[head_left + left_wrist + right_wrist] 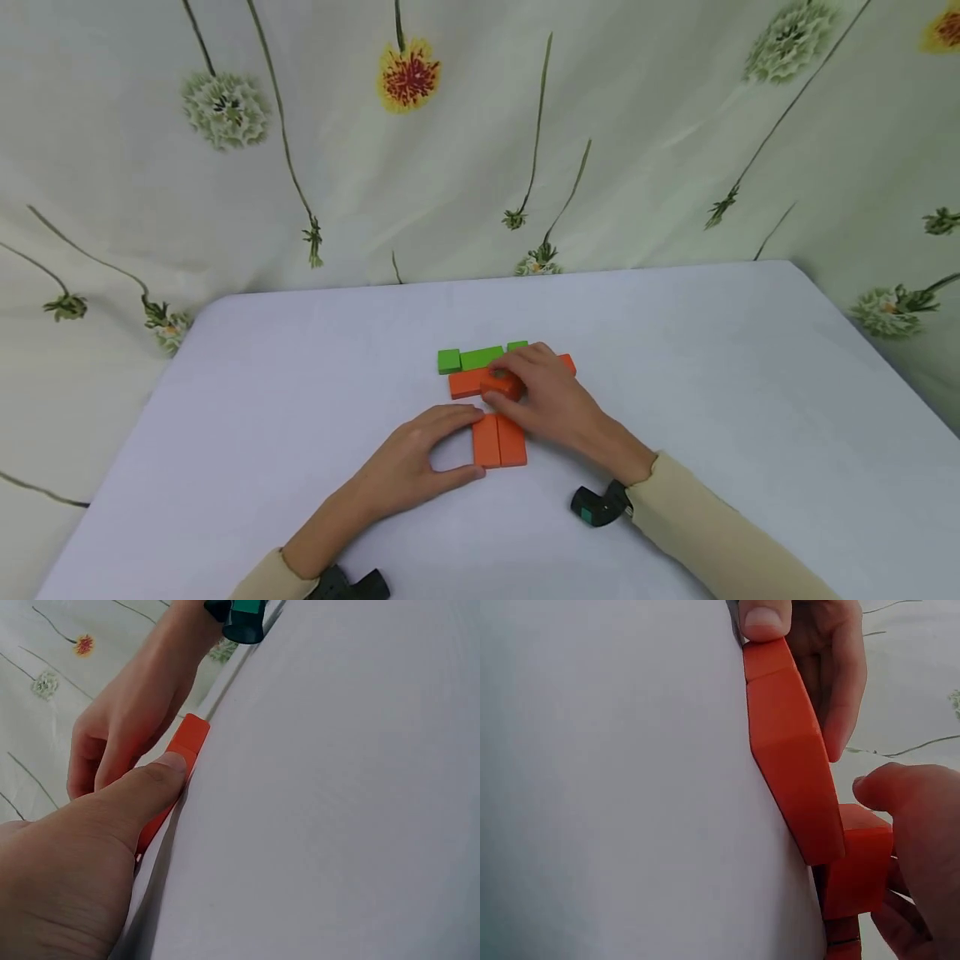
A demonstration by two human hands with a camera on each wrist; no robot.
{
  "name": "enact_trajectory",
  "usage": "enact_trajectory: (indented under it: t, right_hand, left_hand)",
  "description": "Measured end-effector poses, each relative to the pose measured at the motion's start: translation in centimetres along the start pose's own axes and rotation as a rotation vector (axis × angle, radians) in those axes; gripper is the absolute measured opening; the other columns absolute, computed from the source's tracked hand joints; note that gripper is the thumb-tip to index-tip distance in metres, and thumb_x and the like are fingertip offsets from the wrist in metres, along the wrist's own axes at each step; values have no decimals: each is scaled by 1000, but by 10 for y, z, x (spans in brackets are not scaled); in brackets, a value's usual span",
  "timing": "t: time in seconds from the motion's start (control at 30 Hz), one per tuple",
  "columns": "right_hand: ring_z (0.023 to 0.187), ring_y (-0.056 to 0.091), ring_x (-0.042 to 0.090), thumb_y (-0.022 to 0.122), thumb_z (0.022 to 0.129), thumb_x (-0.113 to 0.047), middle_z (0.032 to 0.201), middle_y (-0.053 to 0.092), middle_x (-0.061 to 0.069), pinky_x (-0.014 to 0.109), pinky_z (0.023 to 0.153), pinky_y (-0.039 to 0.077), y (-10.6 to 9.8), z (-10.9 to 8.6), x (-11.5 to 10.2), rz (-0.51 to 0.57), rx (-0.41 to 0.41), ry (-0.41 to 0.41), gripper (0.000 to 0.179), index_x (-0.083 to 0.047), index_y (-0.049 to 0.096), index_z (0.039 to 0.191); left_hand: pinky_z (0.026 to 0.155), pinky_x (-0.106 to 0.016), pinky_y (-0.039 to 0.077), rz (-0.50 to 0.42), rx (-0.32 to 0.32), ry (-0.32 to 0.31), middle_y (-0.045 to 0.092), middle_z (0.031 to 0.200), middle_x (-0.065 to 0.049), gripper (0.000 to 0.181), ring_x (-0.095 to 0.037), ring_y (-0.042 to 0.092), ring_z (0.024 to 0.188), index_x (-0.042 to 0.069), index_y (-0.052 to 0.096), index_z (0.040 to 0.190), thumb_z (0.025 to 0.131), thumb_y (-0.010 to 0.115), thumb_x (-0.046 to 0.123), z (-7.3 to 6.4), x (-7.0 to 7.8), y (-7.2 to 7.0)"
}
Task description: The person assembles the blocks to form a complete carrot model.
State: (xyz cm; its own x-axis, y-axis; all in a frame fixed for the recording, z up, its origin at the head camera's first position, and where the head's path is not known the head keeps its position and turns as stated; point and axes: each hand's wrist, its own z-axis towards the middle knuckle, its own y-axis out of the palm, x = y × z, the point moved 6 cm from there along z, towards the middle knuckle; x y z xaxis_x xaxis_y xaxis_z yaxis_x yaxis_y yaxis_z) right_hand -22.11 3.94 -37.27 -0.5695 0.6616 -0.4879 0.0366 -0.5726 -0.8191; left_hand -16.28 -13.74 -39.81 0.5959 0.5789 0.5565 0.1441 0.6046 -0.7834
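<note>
Two orange blocks lie side by side on the table. My left hand holds the left one of them, a fingertip at its far end and the thumb at its near end. In the left wrist view the left thumb presses along an orange block. Just beyond the pair, my right hand pinches a smaller orange block between thumb and fingers. That block overlaps a row of orange blocks in the head view. The right hand hides the middle of this row.
Green blocks form a line behind the orange row, partly covered by the right hand. A white cloth covers the table, with a flowered curtain hanging behind its far edge. Dark camera mounts sit at both wrists.
</note>
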Motion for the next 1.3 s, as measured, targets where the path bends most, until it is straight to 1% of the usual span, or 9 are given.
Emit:
enact_trajectory:
  t: [0.13, 0.27, 0.57, 0.73, 0.83, 0.93, 1.07, 1.17, 1.3]
  right_hand:
    - [116, 55, 21, 75, 95, -33, 120, 69, 3, 35, 96, 55, 6, 6, 0, -68, -57, -1, 36, -13, 71, 124]
    - [119, 55, 23, 74, 95, -29, 123, 69, 5, 37, 100, 54, 8, 8, 1, -109, -78, -3, 36, -11, 71, 126]
    - [118, 56, 21, 77, 92, -26, 114, 73, 2, 34, 94, 56, 7, 14, 2, -87, -52, 38, 33, -12, 71, 121]
    - [120, 56, 24, 74, 91, -23, 116, 72, 5, 38, 100, 54, 8, 15, 3, -132, -44, 32, 34, -11, 71, 123]
    - [121, 56, 26, 74, 90, -21, 113, 72, 5, 40, 102, 52, 8, 15, 4, -150, -30, 24, 30, -12, 72, 119]
    - [117, 56, 25, 73, 90, -21, 106, 71, 3, 40, 98, 52, 7, 14, 5, -115, -7, 36, 28, -11, 72, 115]
    - [111, 55, 23, 73, 89, -22, 99, 69, 0, 37, 90, 50, 4, 14, 7, -19, 22, 80, 28, -11, 72, 114]
    - [106, 55, 20, 73, 89, -23, 102, 70, -1, 34, 84, 50, -1, 13, 8, 47, 44, 105, 29, -12, 72, 116]
    - [99, 56, 18, 75, 89, -24, 107, 69, 0, 31, 79, 52, -11, 6, 7, 135, 84, 108, 30, -13, 70, 117]
  left_hand:
    - [110, -41, 51, 3, -3, -2, 62, 142, 4, 63, -15, 56, 135, 17, 64, 139, 85, 86, 39, 0, -1, 2]
    - [110, -41, 51, 10, -9, -10, 62, 142, 4, 63, -15, 56, 134, 17, 64, 140, 85, 86, 39, 0, 0, 2]
    - [110, -41, 51, -2, -8, -20, 62, 142, 6, 63, -14, 56, 135, 19, 63, 140, 85, 85, 39, 0, 0, 1]
    - [110, -40, 51, 3, -2, -13, 62, 142, 6, 63, -13, 56, 134, 19, 63, 140, 85, 85, 40, 0, 0, 2]
    - [110, -40, 51, 6, -4, -13, 62, 142, 6, 63, -13, 56, 134, 19, 63, 140, 85, 85, 40, 0, 0, 2]
    - [110, -39, 51, 10, -4, -11, 62, 141, 6, 63, -13, 56, 134, 19, 64, 140, 85, 86, 39, 1, 1, 2]
    - [110, -39, 51, 11, 0, -6, 62, 141, 6, 62, -13, 56, 134, 18, 64, 139, 85, 86, 38, 1, 1, 2]
    - [110, -39, 51, 14, -2, -9, 62, 142, 6, 62, -13, 56, 134, 18, 64, 139, 85, 86, 37, 1, 1, 3]
    - [109, -39, 51, 16, -10, -21, 62, 142, 6, 62, -13, 57, 134, 18, 64, 140, 85, 86, 37, 1, 2, 2]
